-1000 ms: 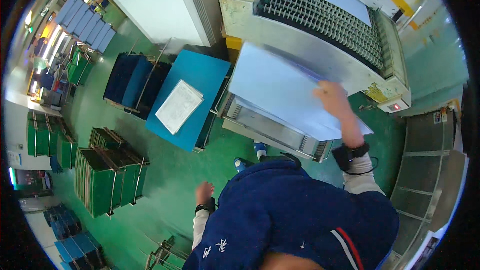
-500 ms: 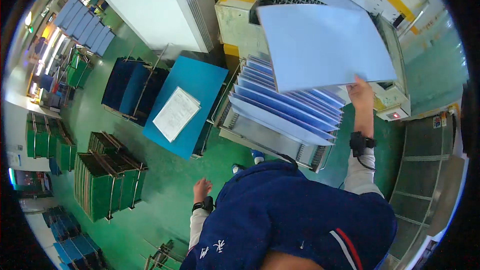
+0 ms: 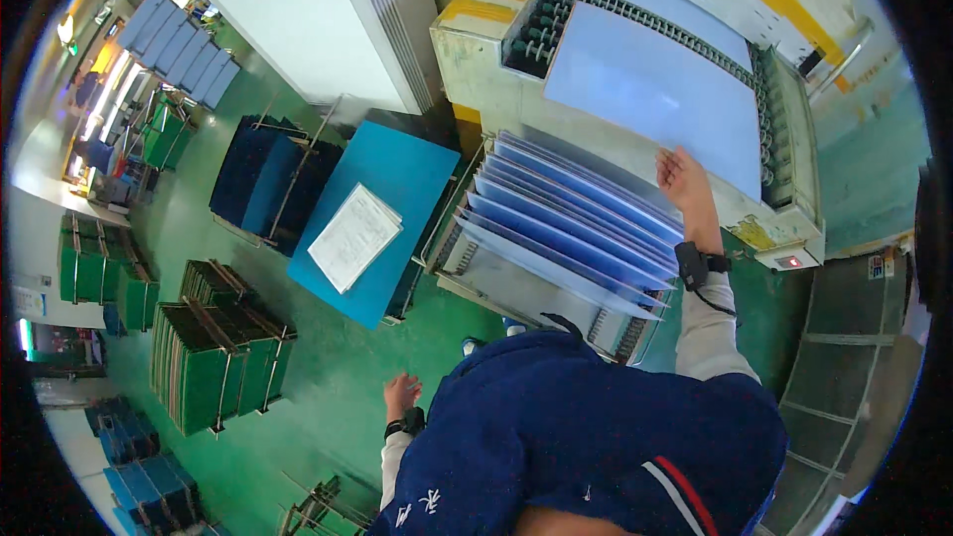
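Note:
My right hand [image 3: 680, 180] hovers near the front edge of the roller conveyor, empty, with its fingers slightly bent and apart. Just beyond it a light blue panel [image 3: 650, 89] lies flat on the conveyor's rollers [image 3: 541, 35]. Farther in, a second light blue panel [image 3: 675, 2] rests on the rollers, partly under the machine's cover. Below and left of that hand, a metal rack [image 3: 516, 283] holds several similar panels [image 3: 566, 228] upright in its slots. My left hand [image 3: 402, 393] hangs low over the green floor, touching nothing, its fingers loosely apart.
Left of the rack, a teal board [image 3: 382, 169] carries a stack of papers [image 3: 354, 236]. Racks of dark blue boards [image 3: 258, 174] and green boards [image 3: 218, 362] stand farther left. A tall white cabinet [image 3: 298, 20] rises behind. Grey framed panels [image 3: 839, 367] stand at the right.
The light blue panel my right hand gripped by its near edge now lies on the conveyor rollers, let go. My right hand has drawn slightly left and opened. The view has shifted a little.

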Demonstrator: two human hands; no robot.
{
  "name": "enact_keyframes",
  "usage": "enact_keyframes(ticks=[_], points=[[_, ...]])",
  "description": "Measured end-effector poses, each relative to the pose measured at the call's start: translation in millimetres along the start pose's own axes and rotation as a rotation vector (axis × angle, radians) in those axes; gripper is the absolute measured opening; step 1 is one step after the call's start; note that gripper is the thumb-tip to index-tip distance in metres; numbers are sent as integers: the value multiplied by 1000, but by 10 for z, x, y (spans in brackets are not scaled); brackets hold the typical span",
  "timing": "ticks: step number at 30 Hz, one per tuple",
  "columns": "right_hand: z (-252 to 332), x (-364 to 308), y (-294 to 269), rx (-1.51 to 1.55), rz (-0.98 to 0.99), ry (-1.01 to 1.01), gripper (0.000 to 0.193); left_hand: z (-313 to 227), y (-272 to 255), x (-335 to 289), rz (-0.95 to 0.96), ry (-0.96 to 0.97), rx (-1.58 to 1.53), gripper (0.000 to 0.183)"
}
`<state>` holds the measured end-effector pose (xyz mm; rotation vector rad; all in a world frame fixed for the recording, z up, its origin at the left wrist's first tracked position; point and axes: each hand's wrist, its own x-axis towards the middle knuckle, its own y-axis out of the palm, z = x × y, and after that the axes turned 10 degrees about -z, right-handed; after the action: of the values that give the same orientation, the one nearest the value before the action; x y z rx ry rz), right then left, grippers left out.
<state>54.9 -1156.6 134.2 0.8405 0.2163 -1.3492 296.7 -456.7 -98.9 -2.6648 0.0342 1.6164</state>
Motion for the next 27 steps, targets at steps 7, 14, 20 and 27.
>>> enact_keyframes(ticks=[7, 14, 20, 27], points=[[65, 24, 151, 14, 8, -64, 34, 53, 90, 15, 2, 290, 225, 25], [-258, -145, 257, -292, 109, -58, 32, -74, 226, -239, 77, 884, 1073, 26], [-1304, -841, 650, -949, 352, -95, 30, -13, 120, -83, 0, 115, 85, 32], [-1961, -1232, 578, -1347, 503, -823, 30, -12, 78, -122, -66, 81, 82, 34]])
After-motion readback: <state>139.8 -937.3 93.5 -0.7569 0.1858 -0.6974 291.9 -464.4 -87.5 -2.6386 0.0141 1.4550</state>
